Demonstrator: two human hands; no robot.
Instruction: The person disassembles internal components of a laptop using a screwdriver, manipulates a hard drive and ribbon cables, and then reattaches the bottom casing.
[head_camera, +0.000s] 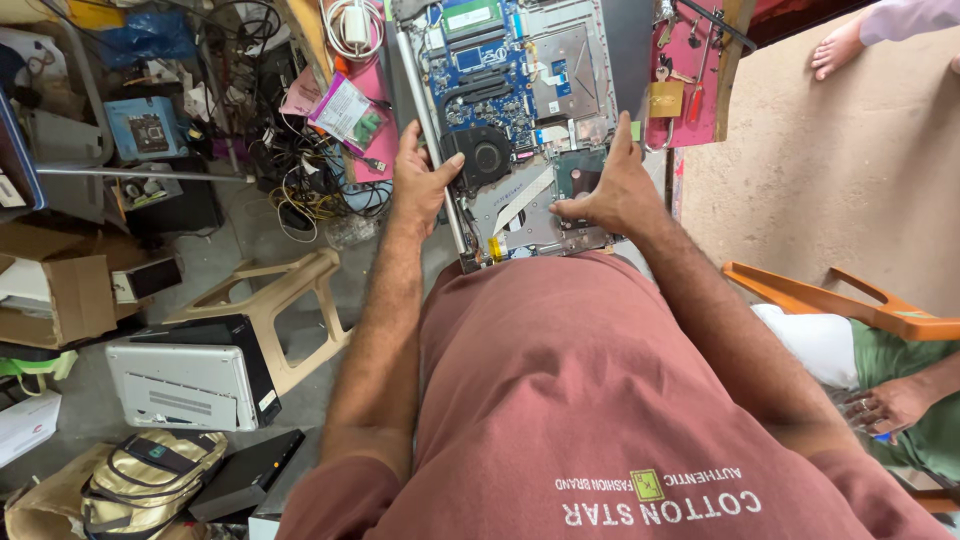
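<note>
An opened laptop (520, 110) lies bottom-up in front of me, its blue circuit board (480, 75), black fan (485, 155) and silver shielding exposed. My left hand (418, 180) grips the laptop's left edge beside the fan, thumb on the board side. My right hand (610, 195) presses flat on the lower right part of the laptop, fingers spread over a dark square component (578, 178). My reddish shirt hides the near edge of the laptop.
A pink mat (690, 60) with tools and a brass padlock (665, 98) lies right of the laptop. Cables, boxes, a plastic stool (285, 300), a printer (190, 375) and a bag (150, 475) crowd the floor at left. Another person sits in an orange chair (850, 300) at right.
</note>
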